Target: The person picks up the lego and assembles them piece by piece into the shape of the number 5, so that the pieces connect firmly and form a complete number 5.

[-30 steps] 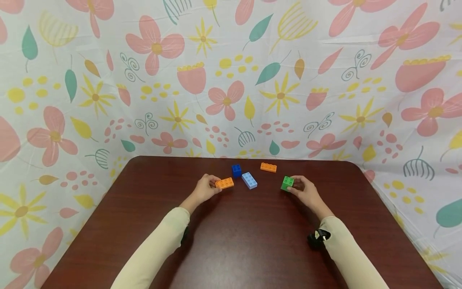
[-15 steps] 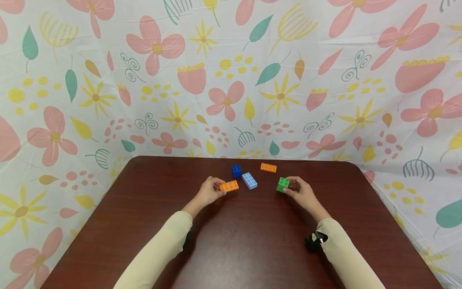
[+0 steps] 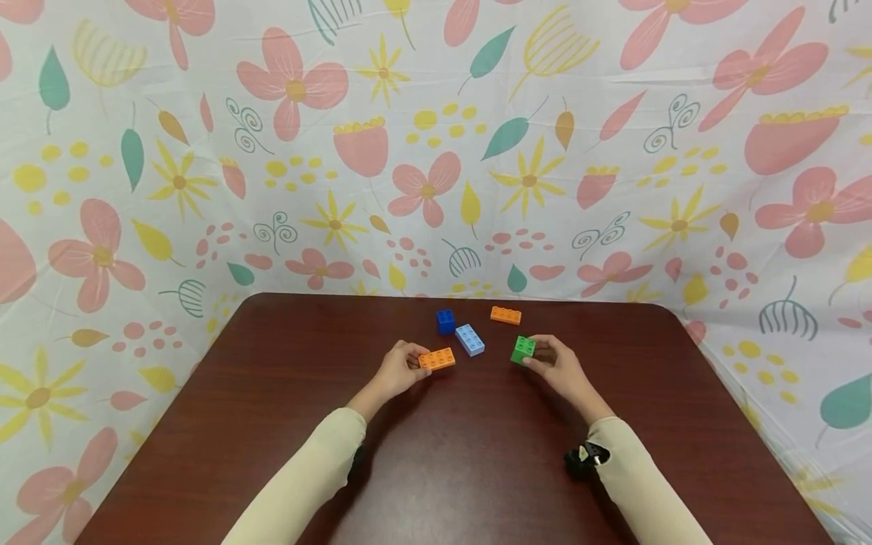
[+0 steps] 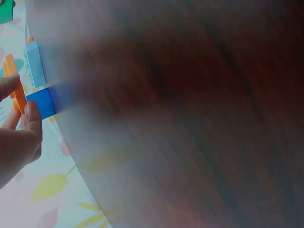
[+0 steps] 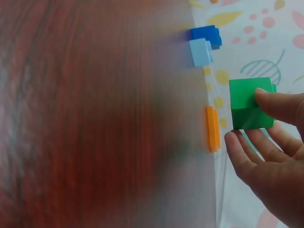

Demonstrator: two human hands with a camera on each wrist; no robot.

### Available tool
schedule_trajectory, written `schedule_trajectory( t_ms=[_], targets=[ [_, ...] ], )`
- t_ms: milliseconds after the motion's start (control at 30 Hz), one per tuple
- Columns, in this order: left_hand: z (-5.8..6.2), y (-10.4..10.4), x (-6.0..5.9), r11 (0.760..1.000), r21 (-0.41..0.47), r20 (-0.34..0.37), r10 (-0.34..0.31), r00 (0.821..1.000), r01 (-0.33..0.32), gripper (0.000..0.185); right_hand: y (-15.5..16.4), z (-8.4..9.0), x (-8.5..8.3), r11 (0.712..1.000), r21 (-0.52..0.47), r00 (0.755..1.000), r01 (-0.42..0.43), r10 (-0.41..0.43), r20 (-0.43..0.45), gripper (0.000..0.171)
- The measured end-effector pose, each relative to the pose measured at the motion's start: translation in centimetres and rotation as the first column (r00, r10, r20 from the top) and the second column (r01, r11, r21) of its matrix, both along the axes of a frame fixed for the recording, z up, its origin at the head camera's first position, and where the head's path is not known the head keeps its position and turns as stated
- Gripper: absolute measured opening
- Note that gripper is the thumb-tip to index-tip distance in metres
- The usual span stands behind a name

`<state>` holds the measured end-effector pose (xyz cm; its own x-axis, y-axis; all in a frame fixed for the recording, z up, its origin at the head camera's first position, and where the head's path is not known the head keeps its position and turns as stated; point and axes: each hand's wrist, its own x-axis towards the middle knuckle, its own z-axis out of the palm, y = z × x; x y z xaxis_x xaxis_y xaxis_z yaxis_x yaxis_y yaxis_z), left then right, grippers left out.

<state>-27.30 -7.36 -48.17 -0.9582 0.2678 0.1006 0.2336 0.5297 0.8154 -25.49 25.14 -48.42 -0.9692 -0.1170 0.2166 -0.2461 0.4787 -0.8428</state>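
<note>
Both hands have drawn inward toward the middle of the frame since the earlier frames, each carrying its brick along. I see the left hand [image 3: 398,369] pinching a flat orange brick [image 3: 437,359] at its near end, fingers curled round it, just left of center. The right hand [image 3: 555,365] grips a green brick [image 3: 523,350], thumb on top and fingers beneath, as the right wrist view shows [image 5: 249,102]. Between the two held bricks, slightly higher in the frame, a light blue brick [image 3: 470,340] lies on the dark wooden bench [image 3: 450,454], with a dark blue brick [image 3: 446,322] just beside it at its upper left. A second orange brick [image 3: 506,315] lies apart toward the far edge. A floral cloth [image 3: 436,151] fills the upper frame behind the bench.
</note>
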Motion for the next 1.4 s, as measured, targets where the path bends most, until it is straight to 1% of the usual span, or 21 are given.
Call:
schedule_trajectory(
  t_ms=[133, 367, 500, 767, 1067, 1400],
  targets=[
    [0.0, 0.1, 0.4, 1.000, 0.015, -0.002, -0.009, 1.000, 0.009, 0.028, -0.4, -0.1, 0.3, 1.000, -0.002, 1.000, 0.001, -0.001, -0.003, 0.041],
    [0.0, 0.1, 1.0, 1.000, 0.023, -0.004, -0.014, 1.000, 0.014, 0.028, -1.1, -0.3, 0.8, 1.000, -0.012, 1.000, 0.004, -0.004, 0.018, 0.041],
    [0.0, 0.3, 1.4, 0.999, 0.021, -0.004, -0.028, 1.000, 0.028, 0.028, -1.4, -0.4, 1.1, 1.000, -0.023, 1.000, 0.006, -0.006, 0.026, 0.040],
    [0.1, 0.7, 1.7, 0.998, 0.007, -0.013, -0.058, 0.998, 0.058, 0.028, -2.0, -0.7, 1.4, 0.999, -0.038, 1.000, 0.006, -0.005, 0.031, 0.039],
    [0.5, 1.3, 2.3, 0.996, 0.002, -0.018, -0.088, 0.996, 0.088, 0.029, -2.3, -0.5, 1.9, 1.000, -0.017, 1.000, -0.009, 0.009, 0.005, 0.040],
    [-0.2, 1.8, 2.7, 0.991, -0.018, -0.013, -0.131, 0.991, 0.130, 0.029, -2.9, -0.6, 2.2, 0.998, -0.047, 1.000, -0.029, 0.029, 0.010, 0.040]
  ],
)
